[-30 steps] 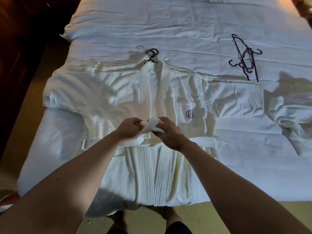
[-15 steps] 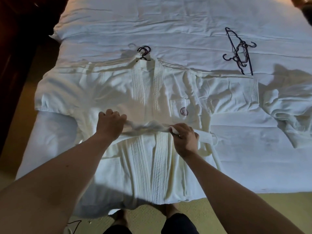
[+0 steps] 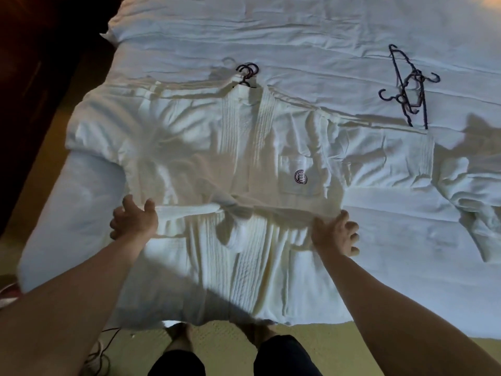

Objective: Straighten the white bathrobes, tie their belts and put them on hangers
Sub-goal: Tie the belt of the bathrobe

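A white ribbed-front cotton bathrobe (image 3: 244, 169) lies face up and spread flat across the near part of a bed covered in a white wrinkled duvet (image 3: 298, 31), its collar toward the far side and its hem hanging over the near edge of the bed. A dark hook of a hanger (image 3: 247, 73) pokes out of the collar. On the chest pocket sits a small dark round embroidered logo (image 3: 301, 176). Across the waist runs the white fabric belt (image 3: 189, 211), drawn into a knot (image 3: 238, 210) at the middle, with a loose end drooping below it.

The left hand (image 3: 134, 219) rests at the robe's left waist edge, right where the belt meets it, fingers spread and loosely bent, not wrapped around anything. The right hand (image 3: 336, 233) lies at the opposite waist edge, touching the cloth, its fingers likewise relaxed and apart; no fabric is pinched that can be made out.

Farther out, to the right of the collar, a tangle of dark thin plastic hangers (image 3: 409, 88) lies on the duvet, its lower end touching the spread sleeve. A second crumpled white bathrobe (image 3: 471, 191) is heaped at the right edge. Below the bed shows yellowish carpet (image 3: 339, 337), the person's dark-trousered legs (image 3: 284, 359), and a thin cable (image 3: 100, 351) on the left.
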The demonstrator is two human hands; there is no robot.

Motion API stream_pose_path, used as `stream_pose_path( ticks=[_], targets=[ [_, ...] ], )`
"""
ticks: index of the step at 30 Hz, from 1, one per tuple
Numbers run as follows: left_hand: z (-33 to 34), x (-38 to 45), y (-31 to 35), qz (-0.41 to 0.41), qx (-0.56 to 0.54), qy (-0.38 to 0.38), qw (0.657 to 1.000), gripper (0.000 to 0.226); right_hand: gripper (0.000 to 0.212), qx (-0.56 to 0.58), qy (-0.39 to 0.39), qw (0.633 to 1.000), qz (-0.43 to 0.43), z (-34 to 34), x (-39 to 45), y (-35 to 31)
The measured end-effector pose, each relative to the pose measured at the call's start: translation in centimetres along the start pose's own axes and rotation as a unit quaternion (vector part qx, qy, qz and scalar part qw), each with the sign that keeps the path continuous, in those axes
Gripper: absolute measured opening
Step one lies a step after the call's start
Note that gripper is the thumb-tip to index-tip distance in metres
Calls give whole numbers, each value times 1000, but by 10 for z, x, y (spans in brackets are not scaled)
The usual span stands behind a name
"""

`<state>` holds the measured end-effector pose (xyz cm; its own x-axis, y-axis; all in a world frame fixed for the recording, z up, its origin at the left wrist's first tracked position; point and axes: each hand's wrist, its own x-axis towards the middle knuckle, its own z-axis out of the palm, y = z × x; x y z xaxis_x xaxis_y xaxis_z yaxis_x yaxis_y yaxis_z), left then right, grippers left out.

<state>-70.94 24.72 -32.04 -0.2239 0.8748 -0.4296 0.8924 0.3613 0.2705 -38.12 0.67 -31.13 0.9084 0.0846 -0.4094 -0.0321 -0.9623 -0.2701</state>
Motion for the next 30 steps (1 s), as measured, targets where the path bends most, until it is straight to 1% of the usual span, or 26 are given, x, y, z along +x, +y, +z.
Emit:
stream_pose_path(
  ticks=[1, 2, 4, 6, 7, 10, 13, 16, 18, 20, 22, 23, 25, 26, 28, 30],
  targets=[
    [2, 4, -7, -20, -5, -19, 1000, 64, 61, -14, -21, 1000, 7, 2, 5, 3],
    [2, 10, -12, -22, -8, -31, 999, 64, 63, -22, -32, 999, 3, 3, 9, 6],
    [5, 19, -23, 11, -25, -35, 999, 62, 67, -34, -40, 998, -29, 4, 19, 15],
    [4, 27, -32, 45, -44, -35, 997, 60, 64, -48, -55, 995, -64, 4, 31, 23],
    [4, 31, -36, 53, -37, -32, 997, 58, 61, -56, -66, 993, -78, 4, 35, 25],
    [4, 46, -43, 91, 7, -16, 996, 40, 53, -48, -80, 990, -102, 4, 45, 29],
    [5, 65, -57, 100, 1, 6, 995, 30, 38, -14, -50, 992, -116, 2, 53, 30],
    [12, 80, -70, 90, -19, 12, 996, 30, 34, 13, -8, 995, -104, 7, 54, 36],
    [12, 79, -69, 92, -6, 11, 996, 34, 37, -22, 26, 993, -113, 13, 43, 36],
    [8, 68, -59, 85, 21, 21, 996, 43, 45, -85, 54, 987, -124, 12, 25, 35],
    [-2, 40, -45, 77, 42, 45, 995, 44, 56, -115, 61, 982, -135, 4, -1, 37],
    [-4, 23, -39, 90, 54, 59, 993, 44, 62, -129, 52, 978, -156, 3, -14, 38],
    [-7, -14, -27, 172, 71, 67, 980, 52, 64, -147, 21, 965, -216, -6, -45, 42],
    [-8, -30, -21, 218, 73, 52, 972, 56, 62, -148, 1, 959, -242, -10, -58, 42],
    [-14, -68, -11, 316, 74, -4, 946, 62, 56, -119, -38, 955, -268, -26, -88, 48],
    [-28, -105, 0, 397, 57, -42, 915, 60, 48, -75, -66, 952, -291, -46, -116, 56]
  ],
)
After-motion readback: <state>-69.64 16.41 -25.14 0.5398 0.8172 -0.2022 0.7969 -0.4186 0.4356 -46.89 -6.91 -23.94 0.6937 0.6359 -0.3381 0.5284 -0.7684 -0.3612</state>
